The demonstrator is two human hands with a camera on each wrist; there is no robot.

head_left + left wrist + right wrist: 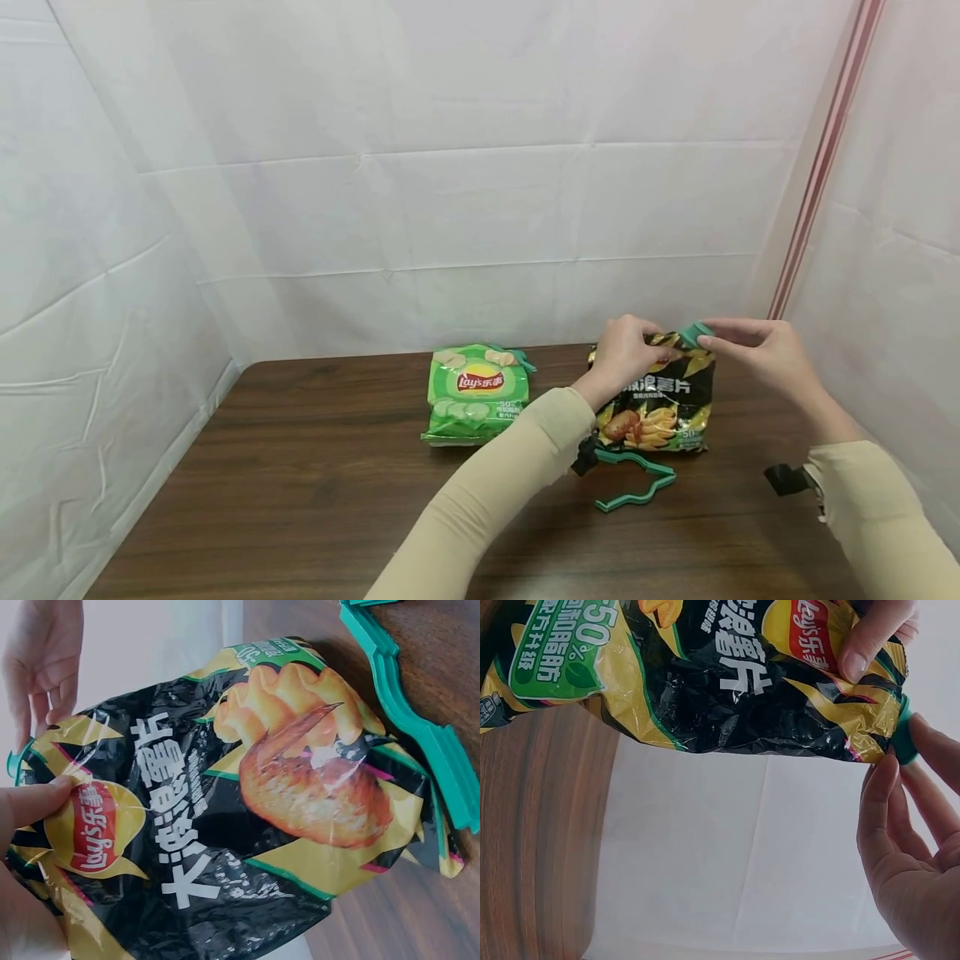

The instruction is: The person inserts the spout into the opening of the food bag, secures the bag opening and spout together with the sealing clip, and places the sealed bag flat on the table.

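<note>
A black and yellow Lay's chip bag (660, 408) stands upright toward the right of the table. My left hand (625, 354) pinches its top edge, with the thumb (34, 799) pressed on the front by the logo. At the bag's top right corner, my right hand (757, 350) pinches a small green clip (904, 735) between thumb and fingers. The clip sits right at the bag's edge; most of it is hidden behind the bag. Below the bag, a longer green clip (663, 475) with a wavy outline lies on the table, spread apart.
A green Lay's chip bag (477, 400) stands to the left, a teal clip (525, 361) showing at its top right corner. Both bags are on the dark wooden table (300, 467). White sheeting (450, 208) hangs behind and at the sides.
</note>
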